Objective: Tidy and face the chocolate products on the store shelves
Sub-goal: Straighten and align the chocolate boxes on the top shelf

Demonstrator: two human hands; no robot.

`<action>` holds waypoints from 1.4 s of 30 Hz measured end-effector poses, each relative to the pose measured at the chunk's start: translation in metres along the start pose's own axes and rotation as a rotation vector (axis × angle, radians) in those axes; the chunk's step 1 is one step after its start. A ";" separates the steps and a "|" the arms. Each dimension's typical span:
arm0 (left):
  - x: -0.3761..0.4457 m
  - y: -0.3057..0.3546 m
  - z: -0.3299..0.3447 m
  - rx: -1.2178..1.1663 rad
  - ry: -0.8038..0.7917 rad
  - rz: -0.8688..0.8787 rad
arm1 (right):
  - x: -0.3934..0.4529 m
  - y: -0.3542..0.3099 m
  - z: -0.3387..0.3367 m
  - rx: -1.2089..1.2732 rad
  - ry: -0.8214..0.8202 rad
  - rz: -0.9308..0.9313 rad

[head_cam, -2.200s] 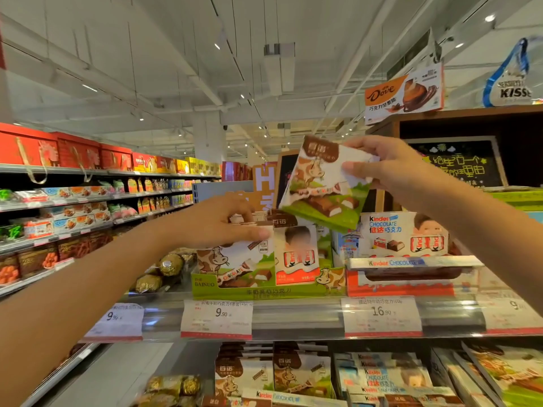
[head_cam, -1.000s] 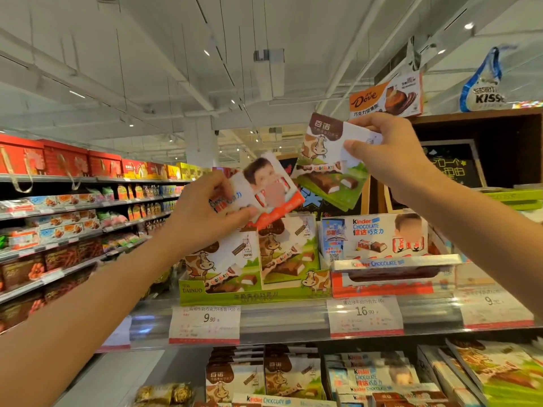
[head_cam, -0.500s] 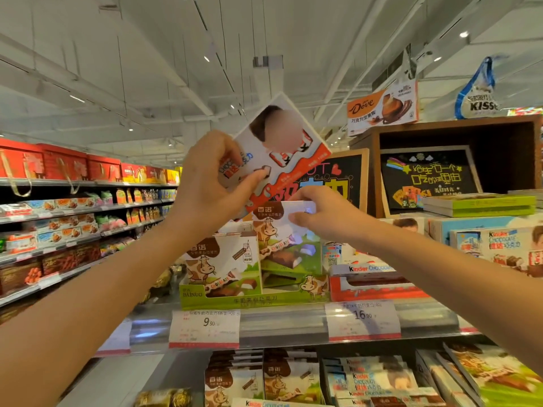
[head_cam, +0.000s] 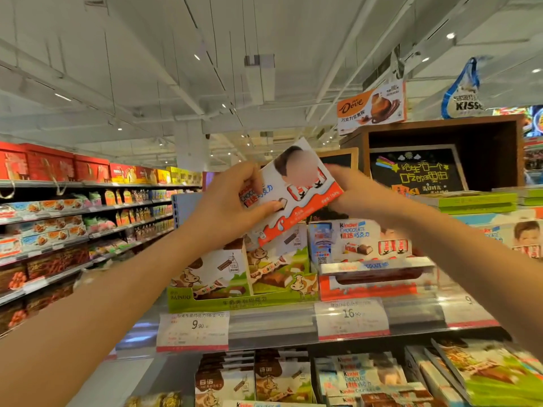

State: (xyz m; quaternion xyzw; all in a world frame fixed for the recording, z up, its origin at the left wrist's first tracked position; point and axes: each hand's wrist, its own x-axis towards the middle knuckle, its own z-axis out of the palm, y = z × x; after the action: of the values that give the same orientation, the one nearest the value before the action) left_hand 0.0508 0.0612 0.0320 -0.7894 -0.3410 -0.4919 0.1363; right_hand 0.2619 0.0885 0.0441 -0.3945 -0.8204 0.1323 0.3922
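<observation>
While raised clear of shelf, Kinder box (head_cam: pixel 296 198) tilted, gripped by left hand (head_cam: pixel 232 205) fingers, pinched at far corner by right hand (head_cam: pixel 357 195); probably for moving to red tray (head_cam: pixel 367 286), away from green tray (head_cam: pixel 235 302).

Left hand (head_cam: pixel 232 207) and right hand (head_cam: pixel 352 192) hold a tilted Kinder box (head_cam: pixel 296 195) above the shelf (head_cam: pixel 276 324).

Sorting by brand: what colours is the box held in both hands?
White with an orange-red wavy band, on the Kinder box; head view.
</observation>
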 end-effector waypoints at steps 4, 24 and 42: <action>0.013 0.005 0.006 0.040 -0.057 0.036 | -0.017 -0.011 -0.054 0.317 0.016 -0.095; 0.021 -0.009 0.018 0.382 -0.900 -0.316 | -0.057 0.059 -0.075 -0.357 0.011 -0.067; 0.017 -0.015 0.024 0.124 -0.768 -0.430 | -0.062 0.083 -0.048 -0.191 0.113 -0.128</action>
State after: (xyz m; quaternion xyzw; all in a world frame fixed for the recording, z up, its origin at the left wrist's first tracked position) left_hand 0.0618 0.0922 0.0340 -0.8165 -0.5520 -0.1589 -0.0587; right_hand 0.3662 0.0912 -0.0017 -0.3836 -0.8294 0.0055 0.4061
